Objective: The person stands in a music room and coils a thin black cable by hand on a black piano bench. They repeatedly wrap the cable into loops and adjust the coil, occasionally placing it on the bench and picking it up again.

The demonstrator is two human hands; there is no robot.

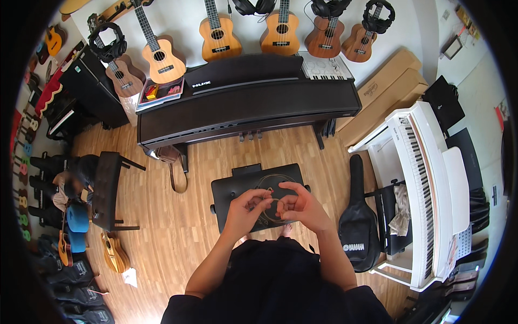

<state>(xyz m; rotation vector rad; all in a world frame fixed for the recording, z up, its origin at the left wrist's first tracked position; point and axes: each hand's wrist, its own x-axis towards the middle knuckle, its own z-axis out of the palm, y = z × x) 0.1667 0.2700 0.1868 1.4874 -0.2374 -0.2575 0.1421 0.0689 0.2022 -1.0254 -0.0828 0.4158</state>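
Note:
In front of me, above a black padded bench point(232, 190), both my hands hold a thin, loosely coiled wire point(277, 174) that looks like an instrument string. My left hand point(249, 209) pinches it between thumb and fingertips. Close beside it, my right hand point(302, 209) has its thumb and fingers curled on the same coil, with the index finger raised. Loops of the wire stand out above and below the hands. A small reddish spot shows at the left fingertips; what it is I cannot make out.
A dark digital piano point(243, 102) stands ahead, ukuleles point(220, 40) hanging above it. To the right are a black guitar bag point(357, 227) and a white piano point(418, 200). Leftward are a dark bench point(105, 189), a guitar on the floor point(114, 252) and a seated person point(67, 189).

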